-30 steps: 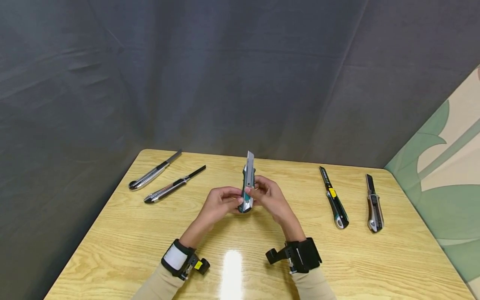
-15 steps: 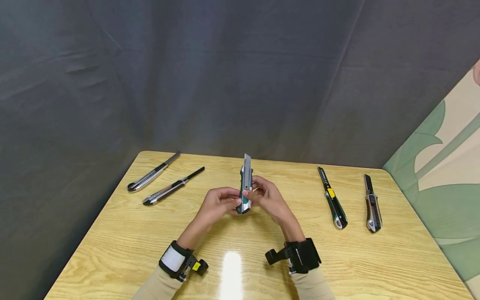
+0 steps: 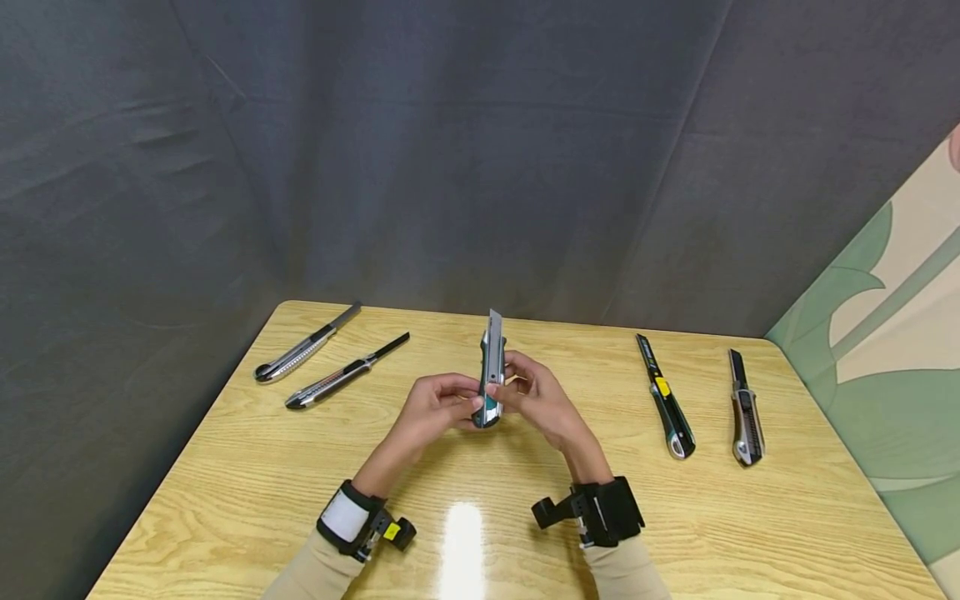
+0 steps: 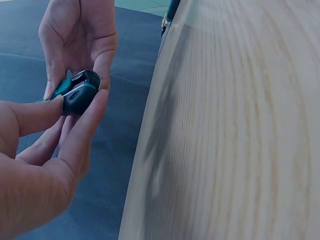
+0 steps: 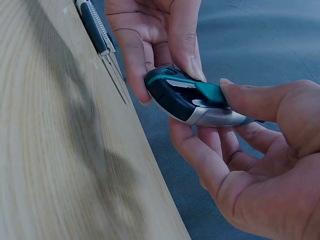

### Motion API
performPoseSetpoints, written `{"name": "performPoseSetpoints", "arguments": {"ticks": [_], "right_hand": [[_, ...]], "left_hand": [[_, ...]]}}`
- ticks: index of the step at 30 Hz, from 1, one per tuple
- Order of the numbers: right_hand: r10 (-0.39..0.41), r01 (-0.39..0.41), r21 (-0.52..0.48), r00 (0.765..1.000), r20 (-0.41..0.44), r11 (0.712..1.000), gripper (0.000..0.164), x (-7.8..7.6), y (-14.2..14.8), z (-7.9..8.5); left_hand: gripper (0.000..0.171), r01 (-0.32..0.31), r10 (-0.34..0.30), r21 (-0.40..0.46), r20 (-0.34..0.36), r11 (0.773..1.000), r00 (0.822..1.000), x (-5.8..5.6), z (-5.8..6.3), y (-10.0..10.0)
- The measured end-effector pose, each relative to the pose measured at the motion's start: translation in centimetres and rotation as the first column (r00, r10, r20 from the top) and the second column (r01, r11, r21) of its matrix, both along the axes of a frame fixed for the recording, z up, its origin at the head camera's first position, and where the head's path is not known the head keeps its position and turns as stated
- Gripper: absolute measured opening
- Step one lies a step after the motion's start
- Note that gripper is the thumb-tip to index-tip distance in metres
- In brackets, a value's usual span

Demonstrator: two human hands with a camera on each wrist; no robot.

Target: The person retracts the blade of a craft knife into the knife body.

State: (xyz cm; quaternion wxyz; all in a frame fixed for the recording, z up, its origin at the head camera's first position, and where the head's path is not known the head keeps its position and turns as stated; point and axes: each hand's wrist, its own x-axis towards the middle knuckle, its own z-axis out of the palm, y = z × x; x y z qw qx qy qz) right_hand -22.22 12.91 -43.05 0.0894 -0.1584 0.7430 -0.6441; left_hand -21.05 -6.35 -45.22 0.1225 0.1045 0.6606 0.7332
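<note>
Grips (image 3: pixel 437 402) (image 3: pixel 537 397) pinch one cutter (image 3: pixel 492 367); another's lettering (image 3: pixel 648 358) is unreadable.

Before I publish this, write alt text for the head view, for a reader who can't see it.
A person's left grip and right grip hold a knife, its blade out and pointing up the picture, at a wooden table. Two more knives lie on the left, two others on the right; a dark cloth hangs behind.

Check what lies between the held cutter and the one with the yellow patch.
In the head view: the right hand, which holds the held cutter, then bare tabletop up to the yellow-patch cutter.
</note>
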Motion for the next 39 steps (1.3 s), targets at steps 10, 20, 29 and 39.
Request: {"name": "performPoseSetpoints", "arguments": {"ticks": [10,20,29,39], "right_hand": [[0.037,-0.037,0.002,0.999,-0.015,0.999,0.041,0.2,0.2,0.3],[0.067,-0.066,0.039,0.998,-0.019,0.997,0.046,1.6,-0.1,2.7],[0.081,-0.079,0.046,0.996,-0.024,0.996,0.049,1.6,-0.1,2.7],[0.103,-0.098,0.070,0.992,-0.074,0.993,0.055,1.3,0.0,2.6]], "left_hand": [[0.022,-0.046,0.046,0.005,-0.021,0.999,0.999,0.1,-0.1,0.2],[0.023,-0.024,0.024,-0.016,-0.010,1.000,1.000,0.1,-0.1,0.0],[0.024,-0.021,0.021,-0.008,0.005,1.000,1.000,0.1,-0.2,-0.1],[0.023,-0.024,0.025,-0.016,0.001,1.000,1.000,0.1,0.1,-0.2]]}}
